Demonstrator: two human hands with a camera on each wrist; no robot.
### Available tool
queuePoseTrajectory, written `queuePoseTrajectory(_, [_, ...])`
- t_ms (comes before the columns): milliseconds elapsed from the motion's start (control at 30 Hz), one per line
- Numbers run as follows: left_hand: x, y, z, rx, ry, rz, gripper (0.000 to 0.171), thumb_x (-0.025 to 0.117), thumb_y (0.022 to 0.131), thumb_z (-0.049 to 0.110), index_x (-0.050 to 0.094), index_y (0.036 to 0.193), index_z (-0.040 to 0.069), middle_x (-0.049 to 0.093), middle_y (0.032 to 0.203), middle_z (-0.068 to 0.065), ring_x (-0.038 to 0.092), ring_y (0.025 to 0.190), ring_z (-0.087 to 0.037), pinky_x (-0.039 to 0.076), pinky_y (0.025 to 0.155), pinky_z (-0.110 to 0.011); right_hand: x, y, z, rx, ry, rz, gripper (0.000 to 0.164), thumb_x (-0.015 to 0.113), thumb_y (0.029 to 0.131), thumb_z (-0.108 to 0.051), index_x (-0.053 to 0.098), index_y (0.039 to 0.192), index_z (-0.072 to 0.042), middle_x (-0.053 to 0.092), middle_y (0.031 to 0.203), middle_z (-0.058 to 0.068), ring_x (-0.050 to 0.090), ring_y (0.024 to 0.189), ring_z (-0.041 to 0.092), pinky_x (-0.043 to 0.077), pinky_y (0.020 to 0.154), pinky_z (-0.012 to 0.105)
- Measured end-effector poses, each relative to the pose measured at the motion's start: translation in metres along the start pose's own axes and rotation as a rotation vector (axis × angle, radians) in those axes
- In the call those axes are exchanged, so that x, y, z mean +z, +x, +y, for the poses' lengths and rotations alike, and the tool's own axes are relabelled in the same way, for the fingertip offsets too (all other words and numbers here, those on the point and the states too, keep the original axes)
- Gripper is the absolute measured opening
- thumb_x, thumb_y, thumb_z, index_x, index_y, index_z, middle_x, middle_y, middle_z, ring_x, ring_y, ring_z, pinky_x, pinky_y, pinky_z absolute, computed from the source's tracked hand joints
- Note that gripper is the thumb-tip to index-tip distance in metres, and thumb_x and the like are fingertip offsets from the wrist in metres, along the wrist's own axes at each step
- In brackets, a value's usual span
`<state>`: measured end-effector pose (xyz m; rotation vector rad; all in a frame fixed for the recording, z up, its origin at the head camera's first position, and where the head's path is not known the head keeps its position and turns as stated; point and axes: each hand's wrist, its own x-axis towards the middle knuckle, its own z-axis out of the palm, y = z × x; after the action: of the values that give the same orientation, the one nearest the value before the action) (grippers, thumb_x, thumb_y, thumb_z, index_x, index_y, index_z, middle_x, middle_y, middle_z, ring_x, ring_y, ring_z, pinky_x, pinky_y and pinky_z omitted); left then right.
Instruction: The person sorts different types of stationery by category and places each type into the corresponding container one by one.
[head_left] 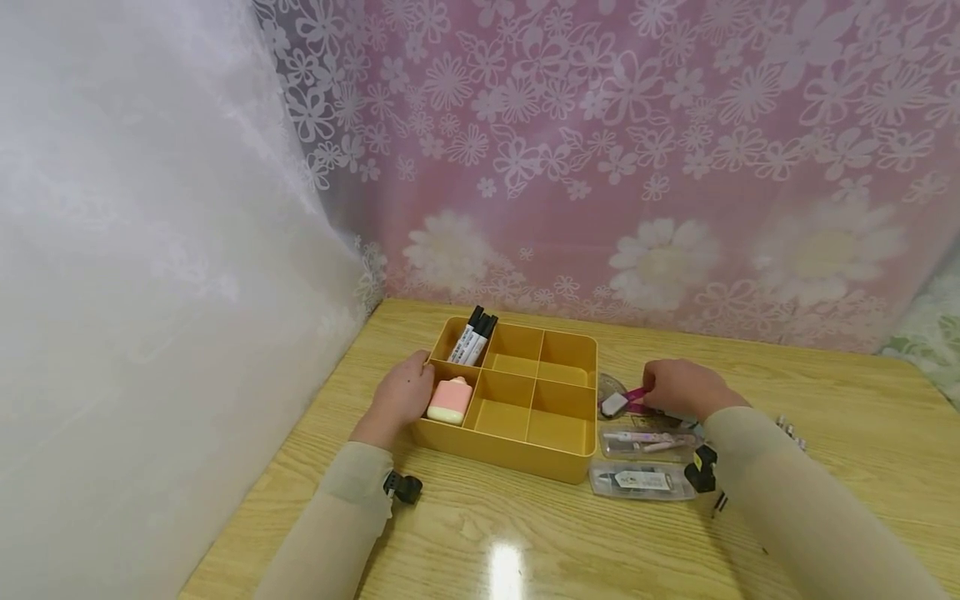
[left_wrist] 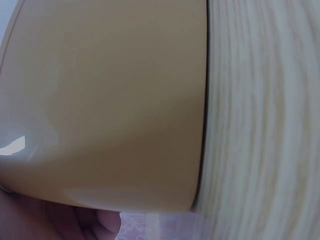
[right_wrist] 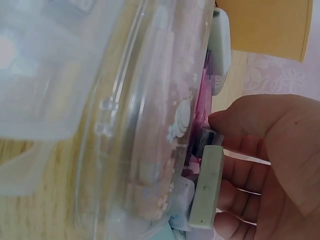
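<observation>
My left hand [head_left: 405, 392] grips the left side of a yellow six-compartment organizer box [head_left: 498, 456]; in the left wrist view, curled fingers [left_wrist: 102, 225] show at the box's wall [left_wrist: 115, 100]. Black-capped markers [head_left: 472, 337] stand in its back left compartment, and a pink-and-cream bottle-shaped item [head_left: 450, 400] lies in front of them. Right of the box, my right hand [head_left: 686, 387] is among small stationery. Its thumb and index finger pinch a small grey block [right_wrist: 204, 141] beside a magenta piece [right_wrist: 202, 102]. A pale green eraser [right_wrist: 206, 187] sits by the other curled fingers.
Two clear cases lie right of the box, one with pink pens [head_left: 648, 440], one with a white label [head_left: 642, 480]. A white eraser [head_left: 613, 405] rests by a clear round item [head_left: 609, 385]. More small items [head_left: 791, 433] lie beyond the right wrist. A floral curtain [head_left: 570, 208] hangs behind.
</observation>
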<state>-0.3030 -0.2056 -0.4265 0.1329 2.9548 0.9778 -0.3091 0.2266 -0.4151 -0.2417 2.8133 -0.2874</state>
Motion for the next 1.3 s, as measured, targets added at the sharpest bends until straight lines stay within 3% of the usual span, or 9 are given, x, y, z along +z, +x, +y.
queuePoseTrajectory(367, [0.0,0.001,-0.001,-0.02,-0.013,-0.009,0.05,0.031,0.11,0.031,0.044,0.151,0.005,0.053,0.146,-0.017,0.05,0.134,-0.035,0.038,0.111,-0.054,-0.005,0.0,-0.015,-0.03,0.06,0.07,0.022,0.064,0.095,-0.028,0.067,0.109,-0.011,0.065,0.086,0.001,0.056,0.069,0.021,0.053,0.068,0.042])
queuePoseTrajectory(633, [0.0,0.001,-0.001,-0.013,-0.017,-0.001,0.05,0.031,0.11,0.031,0.044,0.151,0.005,0.054,0.146,-0.016,0.051,0.133,-0.035,0.038,0.111,-0.054,-0.012,-0.002,-0.034,-0.104,0.108,0.208,0.023,0.057,0.096,-0.022,0.064,0.113,-0.009,0.063,0.09,0.004,0.053,0.068,0.021,0.047,0.061,0.037])
queuePoseTrajectory(867, [0.0,0.001,0.0,-0.007,-0.018,-0.005,0.049,0.032,0.11,0.031,0.046,0.149,0.005,0.055,0.144,-0.017,0.052,0.132,-0.036,0.039,0.11,-0.055,-0.02,-0.003,-0.056,-0.16,0.131,0.324,0.026,0.059,0.096,-0.019,0.065,0.119,-0.008,0.06,0.087,0.005,0.05,0.064,0.021,0.046,0.055,0.035])
queuePoseTrajectory(1133, [0.0,0.001,-0.001,-0.004,-0.012,-0.003,0.049,0.031,0.11,0.03,0.044,0.151,0.005,0.053,0.146,-0.017,0.05,0.134,-0.037,0.038,0.11,-0.055,-0.024,-0.001,-0.077,-0.24,0.116,0.401,0.026,0.062,0.097,-0.019,0.069,0.12,-0.01,0.065,0.102,0.008,0.059,0.082,0.025,0.056,0.075,0.045])
queuePoseTrajectory(1300, [0.001,0.001,-0.002,-0.014,-0.018,-0.009,0.051,0.031,0.11,0.031,0.044,0.152,0.005,0.052,0.148,-0.017,0.048,0.135,-0.036,0.037,0.111,-0.055,-0.025,0.002,-0.09,-0.264,0.138,0.386,0.024,0.061,0.097,-0.018,0.069,0.119,-0.012,0.067,0.107,0.009,0.062,0.088,0.026,0.057,0.08,0.048])
